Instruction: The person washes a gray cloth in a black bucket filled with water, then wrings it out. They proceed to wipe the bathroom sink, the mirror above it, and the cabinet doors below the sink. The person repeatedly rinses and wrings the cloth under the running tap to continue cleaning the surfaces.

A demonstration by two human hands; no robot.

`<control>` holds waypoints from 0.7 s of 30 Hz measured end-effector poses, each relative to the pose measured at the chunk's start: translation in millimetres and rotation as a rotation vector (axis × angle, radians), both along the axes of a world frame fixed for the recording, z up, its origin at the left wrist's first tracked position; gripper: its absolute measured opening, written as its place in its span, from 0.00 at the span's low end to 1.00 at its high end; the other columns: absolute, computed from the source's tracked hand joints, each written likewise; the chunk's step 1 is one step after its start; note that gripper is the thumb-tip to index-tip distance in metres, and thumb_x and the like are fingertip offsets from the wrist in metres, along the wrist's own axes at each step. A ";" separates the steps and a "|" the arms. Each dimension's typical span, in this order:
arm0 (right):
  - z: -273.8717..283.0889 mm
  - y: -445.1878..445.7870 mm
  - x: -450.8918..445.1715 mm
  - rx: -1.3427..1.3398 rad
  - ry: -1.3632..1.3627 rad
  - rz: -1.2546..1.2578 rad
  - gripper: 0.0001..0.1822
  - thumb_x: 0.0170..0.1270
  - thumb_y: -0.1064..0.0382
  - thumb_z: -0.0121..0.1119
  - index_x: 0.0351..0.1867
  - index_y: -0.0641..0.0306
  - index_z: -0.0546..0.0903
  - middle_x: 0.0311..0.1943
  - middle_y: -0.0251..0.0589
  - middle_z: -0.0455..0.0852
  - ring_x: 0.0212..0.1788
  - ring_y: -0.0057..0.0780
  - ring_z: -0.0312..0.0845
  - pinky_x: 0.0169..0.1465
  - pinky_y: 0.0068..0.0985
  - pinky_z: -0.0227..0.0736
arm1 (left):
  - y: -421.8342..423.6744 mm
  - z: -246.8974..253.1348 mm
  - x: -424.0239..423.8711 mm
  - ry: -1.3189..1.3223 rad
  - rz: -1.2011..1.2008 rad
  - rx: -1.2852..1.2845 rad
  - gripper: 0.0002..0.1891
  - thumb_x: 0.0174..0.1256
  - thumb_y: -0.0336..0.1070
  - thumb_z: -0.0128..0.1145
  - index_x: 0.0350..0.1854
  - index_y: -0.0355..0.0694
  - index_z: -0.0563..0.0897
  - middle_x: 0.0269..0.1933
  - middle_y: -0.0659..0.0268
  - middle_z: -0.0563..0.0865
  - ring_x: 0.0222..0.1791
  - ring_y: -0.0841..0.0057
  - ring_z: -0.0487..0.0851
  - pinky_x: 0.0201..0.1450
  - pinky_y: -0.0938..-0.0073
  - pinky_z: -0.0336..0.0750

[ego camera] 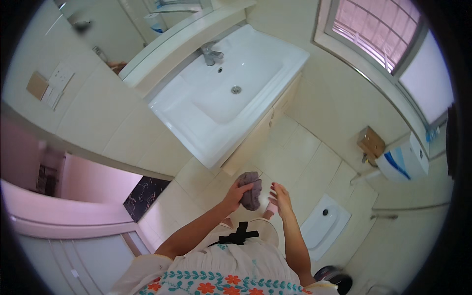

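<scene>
My left hand [233, 196] grips a folded grey-purple cloth [251, 191], its thumb lying across the front. To the right of the cloth, my right hand [281, 197] is raised with its fingers apart and nothing in it. Beyond both hands stands a white ceramic washbasin [221, 107] with a round metal drain [236, 89]. A chrome single-lever faucet [211, 54] is mounted at the basin's back edge.
A white squat toilet [324, 228] is set in the tiled floor at the right, below a wall-mounted cistern [405, 160]. A dark round bin [333, 279] stands near my right elbow. A doorway with a dark marble threshold [145, 195] lies at the left.
</scene>
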State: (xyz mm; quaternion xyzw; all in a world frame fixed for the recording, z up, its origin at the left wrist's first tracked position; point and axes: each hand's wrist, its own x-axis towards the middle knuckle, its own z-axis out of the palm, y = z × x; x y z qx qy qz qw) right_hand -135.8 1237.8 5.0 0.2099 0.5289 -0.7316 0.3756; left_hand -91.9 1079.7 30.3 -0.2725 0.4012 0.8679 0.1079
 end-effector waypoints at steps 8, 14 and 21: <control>-79.7 -70.2 48.9 -0.641 -0.067 -0.448 0.17 0.57 0.60 0.39 0.46 0.66 0.66 0.40 0.45 0.74 0.40 0.35 0.72 0.45 0.30 0.68 | -49.5 4.5 24.5 0.776 -0.690 -1.418 0.24 0.45 0.42 0.58 0.39 0.28 0.72 0.51 0.51 0.66 0.51 0.58 0.65 0.53 0.67 0.59; -46.6 -133.2 -7.0 -0.397 0.117 -0.637 0.22 0.52 0.69 0.42 0.52 0.61 0.62 0.41 0.43 0.72 0.40 0.32 0.71 0.43 0.29 0.69 | -154.2 3.8 -46.9 0.650 -0.532 -1.776 0.28 0.52 0.43 0.52 0.49 0.27 0.62 0.54 0.47 0.61 0.55 0.54 0.58 0.54 0.64 0.57; -67.6 -221.7 8.9 -0.068 0.339 -0.536 0.26 0.53 0.70 0.37 0.58 0.61 0.54 0.52 0.45 0.62 0.51 0.30 0.60 0.54 0.19 0.53 | -139.1 -26.2 -128.8 0.773 -0.741 -1.888 0.30 0.56 0.41 0.45 0.56 0.28 0.52 0.58 0.48 0.54 0.60 0.55 0.49 0.59 0.61 0.47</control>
